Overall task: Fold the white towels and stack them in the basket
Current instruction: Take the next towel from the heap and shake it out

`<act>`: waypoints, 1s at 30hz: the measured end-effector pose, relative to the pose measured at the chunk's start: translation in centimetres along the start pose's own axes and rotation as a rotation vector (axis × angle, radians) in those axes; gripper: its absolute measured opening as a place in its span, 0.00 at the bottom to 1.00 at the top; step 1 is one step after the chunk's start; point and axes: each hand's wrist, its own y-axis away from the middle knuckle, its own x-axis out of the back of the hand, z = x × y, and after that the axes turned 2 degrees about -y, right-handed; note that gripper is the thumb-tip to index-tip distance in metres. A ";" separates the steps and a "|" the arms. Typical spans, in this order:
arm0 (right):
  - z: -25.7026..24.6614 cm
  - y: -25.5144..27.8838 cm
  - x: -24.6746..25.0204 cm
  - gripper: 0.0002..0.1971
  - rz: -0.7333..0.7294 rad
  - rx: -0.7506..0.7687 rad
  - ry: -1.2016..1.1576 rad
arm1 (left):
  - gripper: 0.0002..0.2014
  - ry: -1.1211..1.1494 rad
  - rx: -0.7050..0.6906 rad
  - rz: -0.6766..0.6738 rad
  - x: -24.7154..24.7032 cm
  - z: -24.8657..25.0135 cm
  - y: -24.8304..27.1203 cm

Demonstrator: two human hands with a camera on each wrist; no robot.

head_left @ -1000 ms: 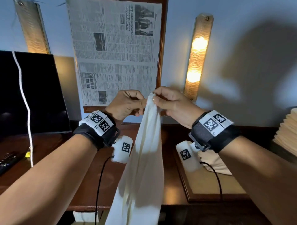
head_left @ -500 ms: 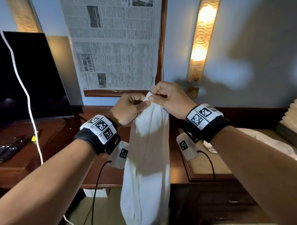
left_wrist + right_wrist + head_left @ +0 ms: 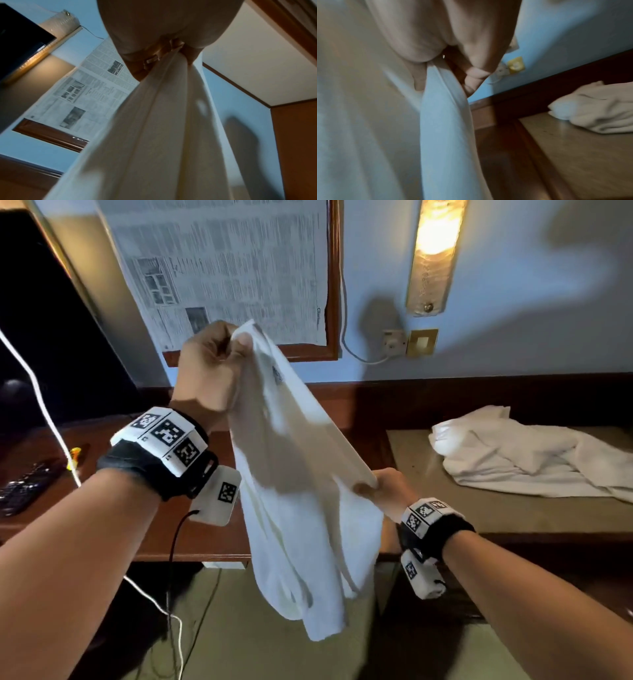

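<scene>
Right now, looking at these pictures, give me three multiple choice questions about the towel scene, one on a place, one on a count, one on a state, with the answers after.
1. Where does the crumpled towel lie?
A. On the beige-topped surface at right
B. On the floor
C. Over the dark screen

2. How many hands grip the held towel?
A. None
B. One
C. Two

3. How does the held towel hang?
A. Flat on the desk
B. In the air, one edge taut between the hands
C. Rolled into a ball

Answers:
1 A, the head view shows it heaped on that top below the wall.
2 C, the left hand pinches the top corner and the right hand pinches the edge lower down.
3 B, the edge runs straight from hand to hand while the rest droops toward the floor.
</scene>
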 end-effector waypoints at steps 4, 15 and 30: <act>6.1 -0.9 2.2 0.11 -0.098 -0.140 0.244 | 0.14 -0.108 0.030 0.077 0.5 -1.3 -0.7; 15.1 -2.3 7.5 0.10 -0.311 -0.366 0.736 | 0.13 -0.327 0.072 -0.046 -1.8 0.1 -1.5; -9.7 -2.2 6.2 0.14 -0.069 0.475 -0.503 | 0.07 -0.285 -0.005 -0.453 -10.1 0.9 1.0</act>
